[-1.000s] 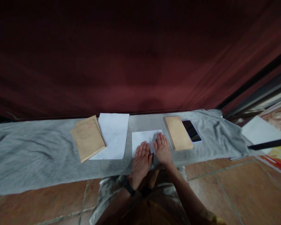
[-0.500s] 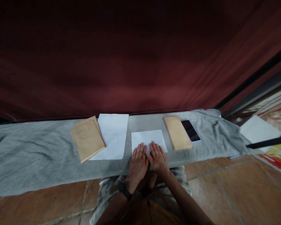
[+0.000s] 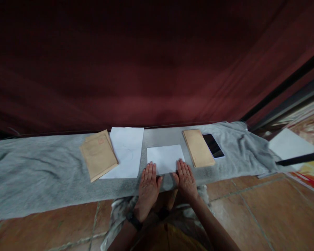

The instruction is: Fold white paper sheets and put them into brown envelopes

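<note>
A white sheet of paper (image 3: 165,157), seemingly folded, lies flat on the grey cloth in front of me. My left hand (image 3: 149,183) rests flat over its near left corner, fingers stretched forward and thumb out to the side. On the near right corner lies my right hand (image 3: 185,179), also flat with straight fingers. Neither hand grips anything. To the left is larger white paper (image 3: 129,150), partly covered by brown envelopes (image 3: 99,155). A stack of brown envelopes (image 3: 199,148) lies just right of the sheet.
A dark-screened phone (image 3: 213,145) lies beside the right envelope stack. Grey cloth (image 3: 49,174) covers the long narrow bench, with a dark red curtain (image 3: 157,80) behind it. At far right are a white panel (image 3: 290,146) and a black bar (image 3: 298,159).
My hands have slid apart from the middle of the paper's near edge, the left one leftward and the right one rightward. More of the sheet shows between them.
</note>
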Available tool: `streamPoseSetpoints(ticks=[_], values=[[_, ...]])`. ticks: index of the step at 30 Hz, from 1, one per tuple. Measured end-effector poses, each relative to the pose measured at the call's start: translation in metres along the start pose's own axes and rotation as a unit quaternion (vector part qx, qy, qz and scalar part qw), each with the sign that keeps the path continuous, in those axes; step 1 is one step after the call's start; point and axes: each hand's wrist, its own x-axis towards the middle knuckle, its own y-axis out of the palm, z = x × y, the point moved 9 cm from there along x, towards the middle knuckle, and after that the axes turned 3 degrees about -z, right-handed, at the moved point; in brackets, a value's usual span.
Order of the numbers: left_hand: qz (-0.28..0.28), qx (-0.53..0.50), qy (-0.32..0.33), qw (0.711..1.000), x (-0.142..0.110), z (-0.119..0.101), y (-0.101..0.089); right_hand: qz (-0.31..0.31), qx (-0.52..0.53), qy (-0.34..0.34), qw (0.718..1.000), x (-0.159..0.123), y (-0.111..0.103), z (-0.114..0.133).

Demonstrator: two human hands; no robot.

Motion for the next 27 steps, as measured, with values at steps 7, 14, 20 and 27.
streamPoseSetpoints(ticks=[7, 14, 20, 27], values=[[-0.011, -0.002, -0.025, 1.000, 0.008, -0.001, -0.006, -0.003, -0.006, 0.005, 1.000, -0.006, 0.001, -0.008], [0.020, -0.048, 0.059, 0.997, 0.027, -0.052, 0.005, -0.002, -0.017, 0.005, 1.000, -0.006, 0.002, -0.008], [0.056, -0.043, 0.085, 0.994, 0.034, -0.071, 0.024, 0.015, -0.012, -0.004, 1.000, -0.008, 0.007, -0.009], [0.052, -0.041, 0.070, 0.995, 0.052, -0.055, 0.026, 0.002, 0.004, 0.013, 1.000, -0.006, 0.003, -0.010]])
